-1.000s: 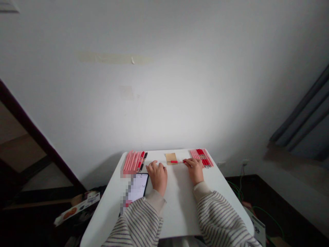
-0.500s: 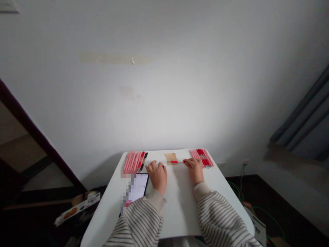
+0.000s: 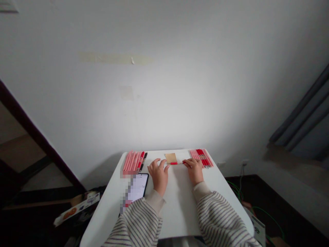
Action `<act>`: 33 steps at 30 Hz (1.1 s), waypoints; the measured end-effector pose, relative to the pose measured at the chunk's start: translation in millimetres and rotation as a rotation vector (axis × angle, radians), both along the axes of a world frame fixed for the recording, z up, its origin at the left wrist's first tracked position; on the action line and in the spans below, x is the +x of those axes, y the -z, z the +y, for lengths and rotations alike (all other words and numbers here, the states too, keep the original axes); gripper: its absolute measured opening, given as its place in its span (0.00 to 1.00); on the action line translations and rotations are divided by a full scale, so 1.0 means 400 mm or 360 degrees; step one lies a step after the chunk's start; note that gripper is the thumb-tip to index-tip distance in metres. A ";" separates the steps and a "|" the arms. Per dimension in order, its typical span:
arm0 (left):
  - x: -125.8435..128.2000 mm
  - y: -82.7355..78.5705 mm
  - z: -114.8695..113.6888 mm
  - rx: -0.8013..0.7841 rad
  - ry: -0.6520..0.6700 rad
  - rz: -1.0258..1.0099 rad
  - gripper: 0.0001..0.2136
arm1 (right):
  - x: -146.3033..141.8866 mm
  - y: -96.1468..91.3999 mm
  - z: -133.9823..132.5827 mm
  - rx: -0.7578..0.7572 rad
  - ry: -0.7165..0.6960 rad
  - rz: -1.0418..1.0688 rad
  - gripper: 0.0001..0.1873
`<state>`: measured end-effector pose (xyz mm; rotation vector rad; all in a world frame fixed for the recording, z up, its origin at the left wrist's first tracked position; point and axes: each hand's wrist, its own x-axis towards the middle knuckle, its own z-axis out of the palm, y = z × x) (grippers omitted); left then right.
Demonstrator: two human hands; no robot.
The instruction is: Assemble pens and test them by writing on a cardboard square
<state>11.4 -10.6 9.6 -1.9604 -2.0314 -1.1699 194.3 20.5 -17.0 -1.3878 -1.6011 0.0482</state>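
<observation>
"One slim pen with red and pale parts (image 3: 174, 163) is in whose grip, please?"

"It is in the bare right hand (image 3: 194, 171). This hand is closed, with thumb and fingers pinching the right end."

"And where exactly is this pen?"

"It is crosswise between the two hands, at the near edge of a small square of tan paper (image 3: 170, 157), over the white table with rounded corners (image 3: 177, 212)."

"How is the bare left hand (image 3: 158, 176)?"

"It is open, the fingers curved and the thumb apart from the forefinger, near the pen's left end. Whether it touches this end, I cannot tell."

"Which things are around?"

"Beside the left hand is a black phone with lit screen (image 3: 141, 185), partly covered by blurred squares. Behind the phone is a row of pink pens (image 3: 130, 161), with one red pen (image 3: 142, 155) and one black pen (image 3: 145, 155) on its right. Beyond the right hand lies another row, of pink and red pens (image 3: 205, 157)."
</observation>
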 end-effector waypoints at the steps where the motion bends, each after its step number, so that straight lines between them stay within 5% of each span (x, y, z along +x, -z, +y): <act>1: 0.001 0.000 0.001 0.0015 0.0009 -0.0026 0.11 | -0.001 0.000 0.000 0.0000 -0.0012 -0.0005 0.18; 33: -0.006 0.007 0.010 0.0055 -0.0067 -0.0081 0.08 | -0.005 -0.011 -0.006 -0.0017 0.0001 0.0047 0.17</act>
